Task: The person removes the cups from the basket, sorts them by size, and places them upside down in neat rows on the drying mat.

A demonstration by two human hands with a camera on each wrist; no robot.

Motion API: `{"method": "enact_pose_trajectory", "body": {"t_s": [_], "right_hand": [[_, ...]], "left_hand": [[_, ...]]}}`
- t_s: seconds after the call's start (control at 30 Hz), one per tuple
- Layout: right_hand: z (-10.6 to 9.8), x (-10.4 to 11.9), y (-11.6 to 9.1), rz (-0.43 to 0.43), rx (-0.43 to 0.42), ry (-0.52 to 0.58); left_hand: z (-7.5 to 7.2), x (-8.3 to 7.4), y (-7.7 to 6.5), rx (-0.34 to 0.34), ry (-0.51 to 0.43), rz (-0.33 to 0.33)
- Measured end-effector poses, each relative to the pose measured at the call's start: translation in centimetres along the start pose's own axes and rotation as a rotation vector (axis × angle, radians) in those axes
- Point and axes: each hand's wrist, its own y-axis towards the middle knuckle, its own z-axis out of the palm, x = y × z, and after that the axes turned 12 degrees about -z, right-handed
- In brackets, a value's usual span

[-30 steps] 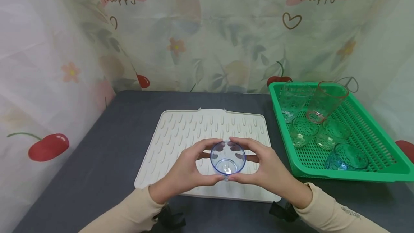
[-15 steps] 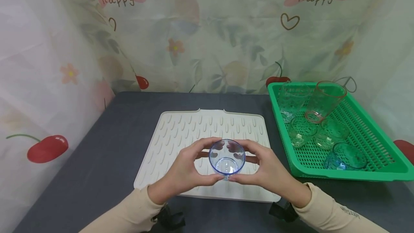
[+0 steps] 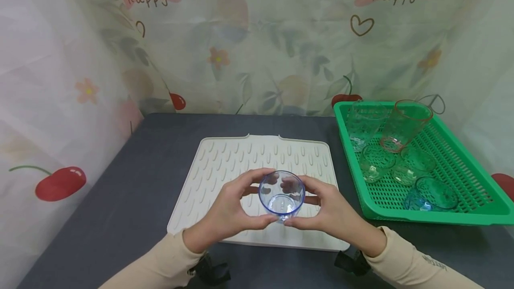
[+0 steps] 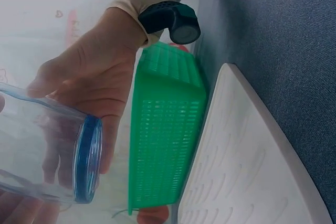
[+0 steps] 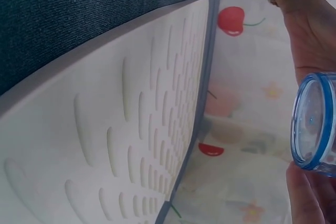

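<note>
Head: gripping blue-rimmed glass (image 3: 282, 203) between left hand (image 3: 232, 204) and right hand (image 3: 330, 204), above white mat (image 3: 257, 153), left of green basket (image 3: 405, 216). Left wrist: held clear of mat. Right wrist: cropped, hard to judge exact contact.

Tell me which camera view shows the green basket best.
The head view: the green basket shows nearly whole, inside and glasses included. The left wrist view shows its outer side, turned sideways; the right wrist view, none.
</note>
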Motion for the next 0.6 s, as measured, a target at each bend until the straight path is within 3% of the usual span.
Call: {"method": "enact_pose_trajectory", "body": {"t_s": [0.6], "right_hand": [[0.22, -0.47, -0.10, 0.021, 0.013, 0.098]], "left_hand": [[-0.03, -0.42, 0.14, -0.011, -0.034, -0.012]]}}
